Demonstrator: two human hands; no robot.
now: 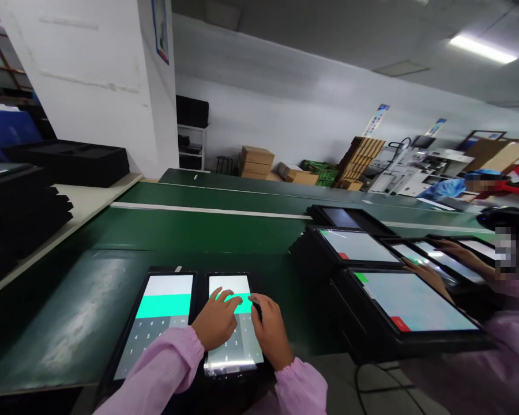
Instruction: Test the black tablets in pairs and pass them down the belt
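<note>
Two tablets lie side by side at the near edge of the green bench, each showing a calculator keypad with a turquoise band. My left hand (216, 324) is open above the right-hand tablet (231, 364), its fingers spread and bent over the screen; whether a fingertip touches the glass I cannot tell. At that tablet's right edge is my right hand (273, 333), open, its thumb and forefinger apart and fingertips near the turquoise band. The left-hand tablet (166, 308) lies beneath and beside my left sleeve, its lower part covered by it.
Tablets in black trays, including a near one (415, 302), stand stacked at right. A co-worker's hands (432, 276) reach over tablets there. Black trays (21, 213) are piled at far left. The green bench (177, 230) runs across, with cartons (256, 161) behind it.
</note>
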